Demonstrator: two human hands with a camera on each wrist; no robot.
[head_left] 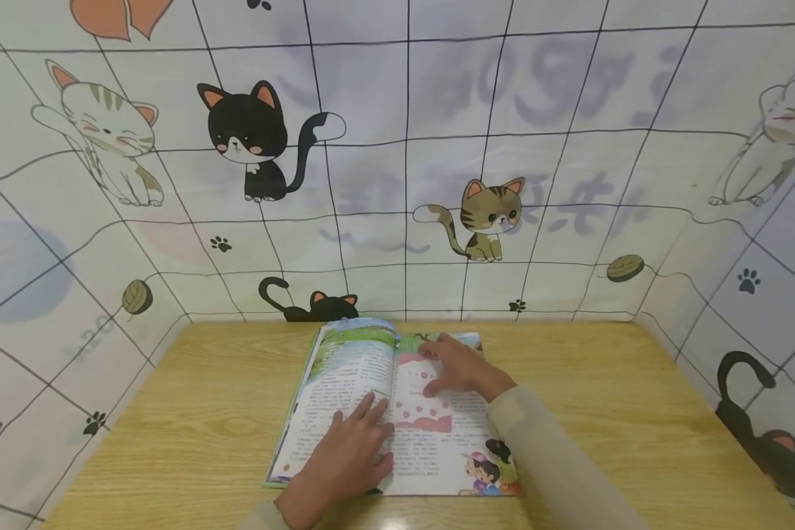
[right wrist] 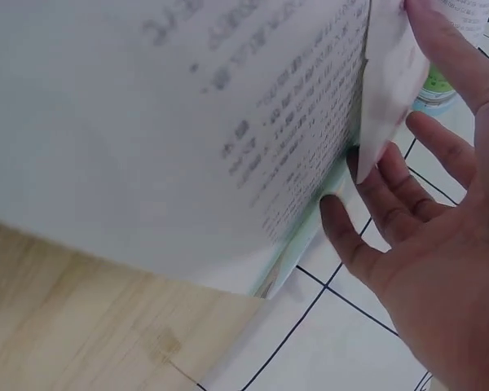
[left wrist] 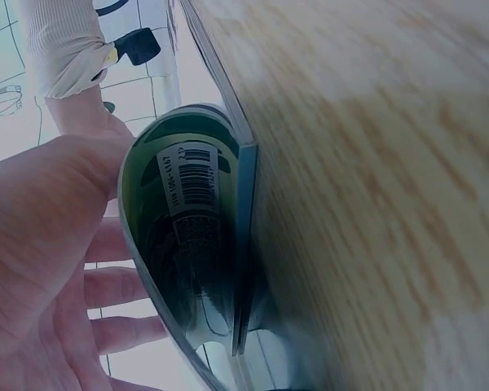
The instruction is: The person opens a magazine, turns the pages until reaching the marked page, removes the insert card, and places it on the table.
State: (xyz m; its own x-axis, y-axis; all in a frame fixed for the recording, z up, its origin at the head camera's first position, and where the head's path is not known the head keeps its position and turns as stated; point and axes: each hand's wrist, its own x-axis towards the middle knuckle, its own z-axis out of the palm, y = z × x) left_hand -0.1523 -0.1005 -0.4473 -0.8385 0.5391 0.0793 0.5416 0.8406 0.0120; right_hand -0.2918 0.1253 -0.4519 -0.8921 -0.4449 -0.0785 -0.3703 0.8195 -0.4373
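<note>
An open illustrated book [head_left: 344, 397] lies on the wooden table, its left page bowed upward. On its right page is a pink-and-white card [head_left: 414, 394] with small heart shapes. My right hand [head_left: 460, 364] holds this card near its upper right, thumb on one side and fingertips at its edge; in the right wrist view the card [right wrist: 395, 81] stands slightly off the page. My left hand [head_left: 351, 449] rests on the book near the fold, fingers extended. The left wrist view shows the book's curled underside with a barcode label [left wrist: 191, 179] beside my palm.
The wooden table [head_left: 205, 412] extends to both sides of the book. Behind and beside it stand white walls [head_left: 371, 169] with grid lines and cartoon cats.
</note>
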